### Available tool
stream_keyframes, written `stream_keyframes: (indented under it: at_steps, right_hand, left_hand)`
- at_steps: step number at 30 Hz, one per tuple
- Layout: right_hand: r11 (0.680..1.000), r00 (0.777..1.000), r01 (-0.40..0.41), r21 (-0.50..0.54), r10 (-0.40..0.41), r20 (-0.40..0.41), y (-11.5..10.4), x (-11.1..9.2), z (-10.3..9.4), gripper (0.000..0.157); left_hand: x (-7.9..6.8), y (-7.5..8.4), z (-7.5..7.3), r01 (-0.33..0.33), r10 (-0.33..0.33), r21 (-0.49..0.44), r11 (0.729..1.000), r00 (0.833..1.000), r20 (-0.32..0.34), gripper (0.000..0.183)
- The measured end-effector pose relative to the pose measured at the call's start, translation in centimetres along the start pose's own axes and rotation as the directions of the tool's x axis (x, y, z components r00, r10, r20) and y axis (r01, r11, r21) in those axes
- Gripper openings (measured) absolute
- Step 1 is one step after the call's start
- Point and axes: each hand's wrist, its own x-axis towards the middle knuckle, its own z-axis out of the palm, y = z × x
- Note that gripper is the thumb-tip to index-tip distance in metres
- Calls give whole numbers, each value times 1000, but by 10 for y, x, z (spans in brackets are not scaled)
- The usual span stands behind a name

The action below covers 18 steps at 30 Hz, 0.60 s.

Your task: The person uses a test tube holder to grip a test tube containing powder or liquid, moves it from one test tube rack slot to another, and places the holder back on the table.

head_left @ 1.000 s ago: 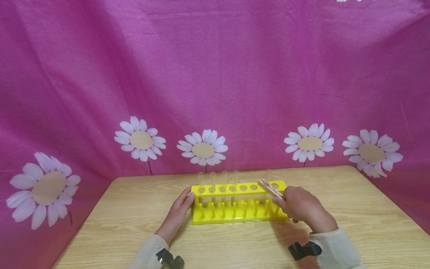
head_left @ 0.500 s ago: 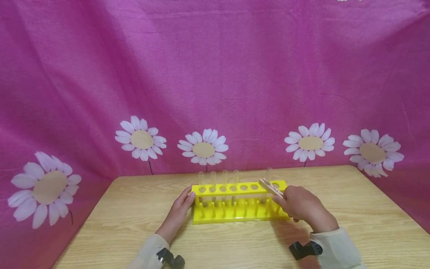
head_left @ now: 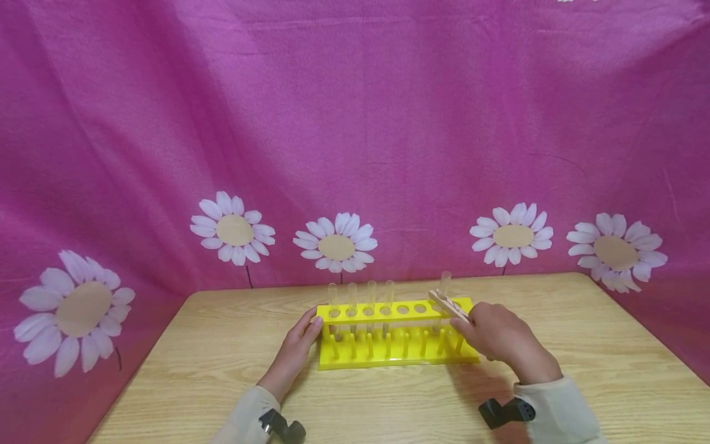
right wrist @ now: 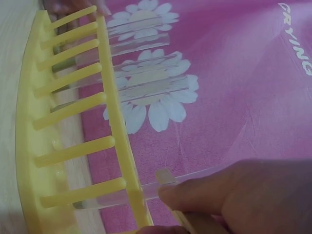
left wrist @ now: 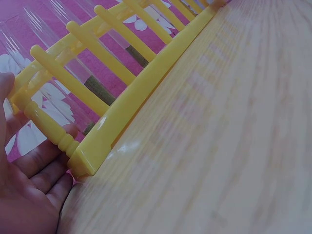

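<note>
A yellow test tube rack (head_left: pixel 396 355) stands on the table. My left hand (head_left: pixel 293 353) grips its left end, thumb at the top corner; in the left wrist view several fingers (left wrist: pixel 46 168) lie behind the turned end post. My right hand (head_left: pixel 501 339) holds a wooden test tube clamp (head_left: pixel 448 306), thumb on top. Its jaws are around the upper part of a clear test tube (head_left: pixel 445 283), which stands upright through a hole near the rack's right end. In the right wrist view the tube's lower end (right wrist: pixel 92 201) shows below the top bar.
Several other clear test tubes (head_left: pixel 390 291) stand in the rack's left holes, with dark greenish matter (left wrist: pixel 99 90) at their bottoms. A row of yellow pegs (head_left: pixel 424 343) lines the base. Behind the wooden table (head_left: pixel 355 407) hangs a pink flowered cloth (head_left: pixel 421 154).
My right hand has raised the clamp and the test tube slightly in the rack's hole. The left hand and the rack have stayed in place.
</note>
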Motion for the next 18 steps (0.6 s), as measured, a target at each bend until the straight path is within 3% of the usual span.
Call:
stream_keyframes:
  at_steps: [18]
  right_hand:
    - [1000,998,25,-2,-25,-65,-5,-3,-5,38]
  left_hand:
    - [-1,2,0,-45,45,-16,999,999,4,56]
